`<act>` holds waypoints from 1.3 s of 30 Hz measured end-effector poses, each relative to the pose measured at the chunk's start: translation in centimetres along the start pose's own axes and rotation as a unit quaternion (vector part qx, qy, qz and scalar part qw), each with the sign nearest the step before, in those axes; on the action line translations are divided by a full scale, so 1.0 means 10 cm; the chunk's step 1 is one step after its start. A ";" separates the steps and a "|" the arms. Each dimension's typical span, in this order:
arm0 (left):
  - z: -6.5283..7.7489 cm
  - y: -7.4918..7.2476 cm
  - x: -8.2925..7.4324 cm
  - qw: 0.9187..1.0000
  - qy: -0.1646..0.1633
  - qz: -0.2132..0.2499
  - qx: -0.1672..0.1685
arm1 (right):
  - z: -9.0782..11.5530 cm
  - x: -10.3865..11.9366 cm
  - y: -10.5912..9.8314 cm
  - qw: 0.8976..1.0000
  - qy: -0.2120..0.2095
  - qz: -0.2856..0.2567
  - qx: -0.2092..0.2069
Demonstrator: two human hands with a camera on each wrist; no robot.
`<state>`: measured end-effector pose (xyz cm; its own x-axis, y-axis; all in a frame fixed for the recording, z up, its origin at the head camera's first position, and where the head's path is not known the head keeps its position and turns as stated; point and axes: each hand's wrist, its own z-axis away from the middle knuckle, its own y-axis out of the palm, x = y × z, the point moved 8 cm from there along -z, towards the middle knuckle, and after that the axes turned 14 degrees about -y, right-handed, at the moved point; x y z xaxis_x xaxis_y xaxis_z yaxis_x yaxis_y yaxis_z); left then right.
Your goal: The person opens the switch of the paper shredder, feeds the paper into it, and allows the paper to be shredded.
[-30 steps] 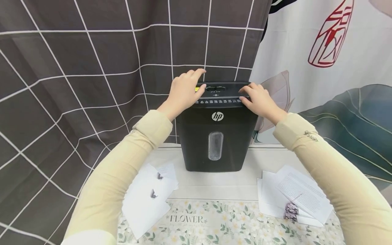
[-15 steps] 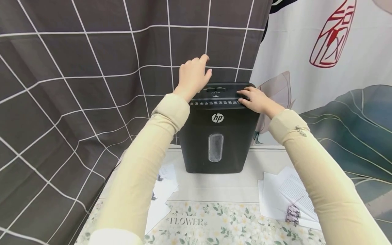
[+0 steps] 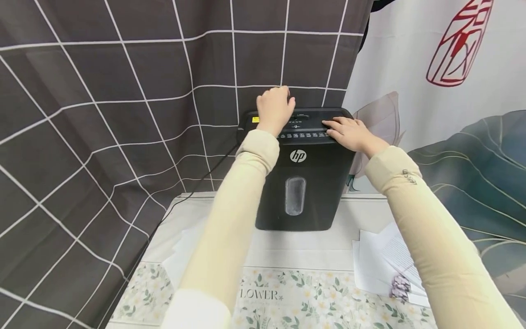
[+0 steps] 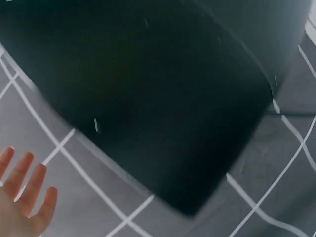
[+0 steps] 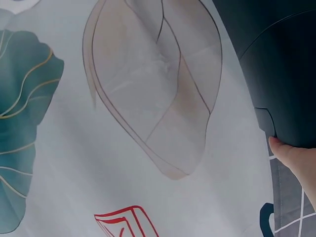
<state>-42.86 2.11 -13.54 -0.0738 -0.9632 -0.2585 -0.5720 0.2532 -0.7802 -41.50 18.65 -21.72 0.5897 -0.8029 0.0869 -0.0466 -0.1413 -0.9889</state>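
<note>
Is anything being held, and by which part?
Nothing is visibly gripped: the right hand rests on the shredder at its top right; the left hand holds nothing.

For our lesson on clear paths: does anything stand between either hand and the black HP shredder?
Nothing visible does. The right hand touches the right end of the shredder; the left hand appears over its top, contact unclear, with nothing seen between. The papers lie lower, clear of both hands.

Shredder (image 3: pixel 314 196) stood toward the far side of the tabletop (image 3: pixel 300 251), cloth (image 3: pixel 156 68) hanging behind. Papers lay nearer: left sheets (image 3: pixel 182 249), right sheets (image 3: pixel 371 267). Cord (image 3: pixel 201 180) ran off leftward. Right hand (image 3: pixel 349 133) on the shredder's top right; left hand (image 3: pixel 273 109) over its left part, contact unclear.
</note>
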 end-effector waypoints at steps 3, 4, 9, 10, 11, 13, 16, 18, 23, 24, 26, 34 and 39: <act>0.00 0.14 -0.09 1.000 -0.003 -0.007 0.024 | 0.02 -0.03 -0.01 1.000 0.002 0.001 -0.004; -0.01 0.18 -0.11 0.999 -0.004 -0.012 0.032 | 0.02 -0.03 -0.02 1.000 0.002 0.000 -0.005; -0.03 0.39 -0.13 0.996 -0.026 -0.043 0.072 | 0.02 0.00 0.00 1.000 0.000 0.002 -0.007; -0.04 0.43 -0.12 0.995 -0.034 -0.045 0.080 | 0.02 0.01 0.00 1.000 0.000 0.004 -0.006; -0.04 0.46 -0.11 0.994 -0.043 -0.046 0.088 | 0.02 0.01 0.01 1.000 0.000 0.007 -0.005; -0.05 0.53 -0.10 0.991 -0.061 -0.055 0.109 | 0.01 0.02 0.03 1.000 0.000 0.011 -0.005; -0.04 0.65 -0.05 0.980 -0.097 -0.078 0.156 | 0.00 0.03 0.05 1.000 -0.002 0.014 -0.010; -0.01 0.74 0.00 0.965 -0.133 -0.096 0.202 | 0.00 0.02 0.05 1.000 -0.001 0.013 -0.014; 0.06 0.85 0.08 0.924 -0.226 -0.117 0.284 | 0.01 0.00 0.00 1.000 0.004 0.010 -0.017; 0.06 0.85 0.08 0.923 -0.236 -0.117 0.282 | 0.01 0.00 -0.02 1.000 0.004 0.010 -0.017; 0.03 0.86 0.07 0.925 -0.240 -0.121 0.268 | 0.01 -0.01 -0.02 1.000 0.006 0.006 -0.014; -0.05 0.89 0.06 0.931 -0.247 -0.119 0.241 | -0.01 -0.04 -0.03 1.000 0.007 0.015 -0.026; -0.07 0.93 0.05 0.926 -0.241 -0.132 0.259 | 0.00 -0.03 0.00 1.000 0.016 0.010 -0.020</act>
<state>-48.78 3.95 -20.56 0.4565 -0.8776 -0.1463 -0.0396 0.1442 -0.9888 -41.70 18.92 -21.78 0.5621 -0.8239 0.0724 -0.0911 -0.1487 -0.9847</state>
